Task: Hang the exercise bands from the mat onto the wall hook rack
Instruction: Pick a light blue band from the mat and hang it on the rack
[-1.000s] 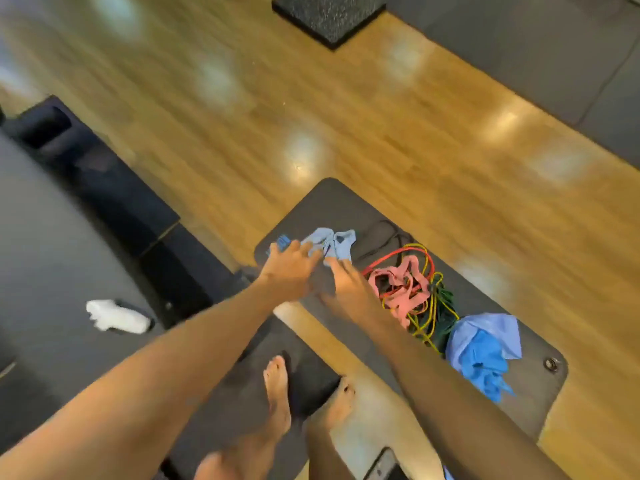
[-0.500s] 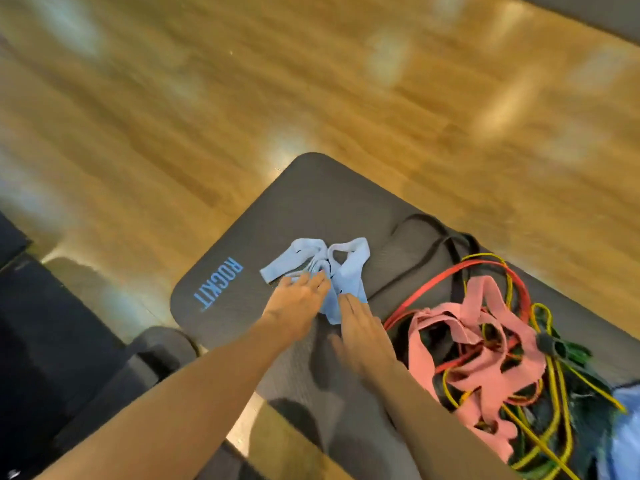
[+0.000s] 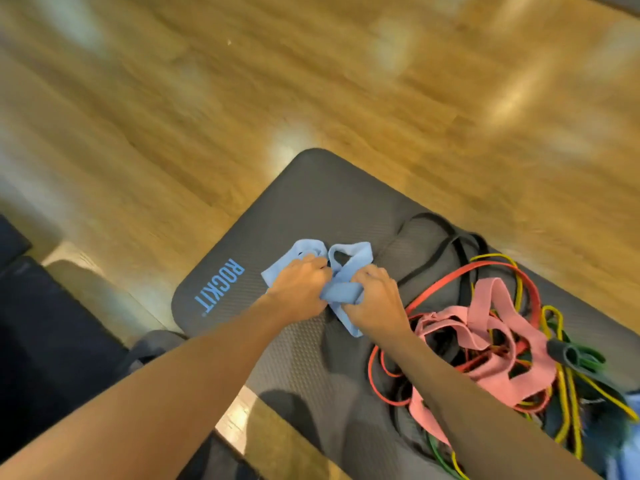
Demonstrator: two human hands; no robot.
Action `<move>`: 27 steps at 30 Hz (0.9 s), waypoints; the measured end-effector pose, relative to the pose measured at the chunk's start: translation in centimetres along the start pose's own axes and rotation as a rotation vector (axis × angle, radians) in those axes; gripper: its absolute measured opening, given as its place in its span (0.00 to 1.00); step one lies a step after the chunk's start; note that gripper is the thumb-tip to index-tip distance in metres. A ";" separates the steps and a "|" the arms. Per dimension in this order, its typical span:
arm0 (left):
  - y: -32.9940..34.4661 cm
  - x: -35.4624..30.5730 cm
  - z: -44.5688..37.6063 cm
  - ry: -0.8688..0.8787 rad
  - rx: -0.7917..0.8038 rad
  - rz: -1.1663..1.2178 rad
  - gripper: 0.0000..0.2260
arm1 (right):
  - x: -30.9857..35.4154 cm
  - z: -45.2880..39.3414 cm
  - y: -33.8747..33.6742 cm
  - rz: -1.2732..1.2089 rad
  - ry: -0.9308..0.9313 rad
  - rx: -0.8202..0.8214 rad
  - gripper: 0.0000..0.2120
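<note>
Wooden flooring (image 3: 242, 109) surrounds the ROCKIT mat (image 3: 311, 202). Near its logo corner, left hand (image 3: 298, 289) and right hand (image 3: 375, 301) both grip the light-blue fabric band (image 3: 343, 292); limp, light, probably best gathered by its loops.

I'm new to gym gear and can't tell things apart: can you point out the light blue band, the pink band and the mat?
light blue band (image 3: 349, 256): head view, on its upper loop.
pink band (image 3: 483, 303): head view, on a flat strap near its top.
mat (image 3: 311, 202): head view, on bare surface near its far corner.
</note>
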State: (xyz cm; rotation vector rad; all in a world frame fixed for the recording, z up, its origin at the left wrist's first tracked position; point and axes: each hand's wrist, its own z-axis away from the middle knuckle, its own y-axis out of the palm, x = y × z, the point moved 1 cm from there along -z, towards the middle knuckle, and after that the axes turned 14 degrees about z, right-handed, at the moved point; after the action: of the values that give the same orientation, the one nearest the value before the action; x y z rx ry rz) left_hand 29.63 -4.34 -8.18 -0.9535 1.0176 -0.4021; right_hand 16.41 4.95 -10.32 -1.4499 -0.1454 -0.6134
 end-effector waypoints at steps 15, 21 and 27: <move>-44.7 -23.5 5.0 -0.343 -0.365 0.545 0.12 | 18.1 0.9 -44.4 -0.157 -0.008 0.103 0.11; -62.6 -37.4 7.3 -0.187 -0.253 0.739 0.15 | 28.6 4.5 -64.7 -0.390 -0.086 -0.015 0.13; -71.5 -48.6 12.3 -0.033 -0.219 0.607 0.10 | 35.5 11.6 -74.9 -0.491 -0.025 -0.167 0.06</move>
State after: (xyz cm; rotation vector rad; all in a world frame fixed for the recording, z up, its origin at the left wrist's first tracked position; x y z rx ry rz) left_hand 25.25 -4.76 79.01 -0.7899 1.2773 0.2335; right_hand 13.89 5.38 73.34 -1.5937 -0.4889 -1.0251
